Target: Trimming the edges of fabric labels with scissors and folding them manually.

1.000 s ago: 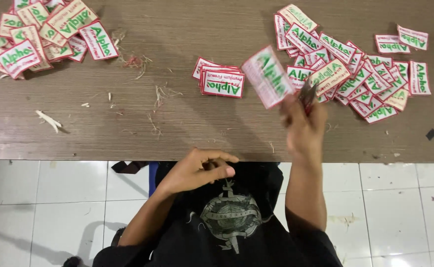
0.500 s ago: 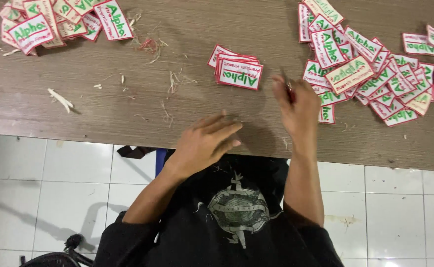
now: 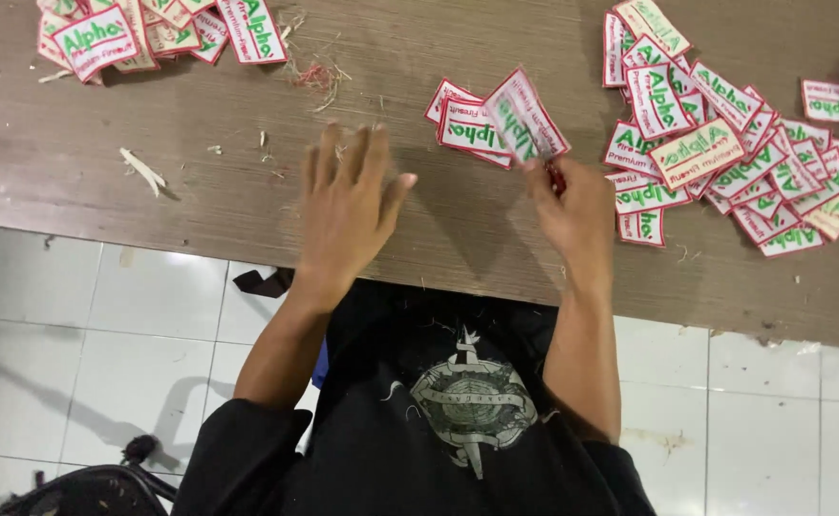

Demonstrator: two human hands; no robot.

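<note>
Surface: brown wooden table (image 3: 200, 182), grain running sideways; its near edge meets white floor tiles
Far left: heap of white patches with red borders (image 3: 142, 33)
Middle: small stack of patches (image 3: 467, 129)
Right: large spread of overlapping patches (image 3: 725, 153)
Scraps: thread clippings (image 3: 316, 75); pale offcut (image 3: 142, 170)

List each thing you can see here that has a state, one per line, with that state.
Left hand: open, fingers spread, flat over the table.
Right hand: closed on a patch.
Held patch: lifted, tilted, blurred.
Small stack of patches: lying flat, behind the held patch.
Right pile of patches: loose, overlapping.
Left pile of patches: heaped at the far edge.
Thread scraps: scattered.
</note>
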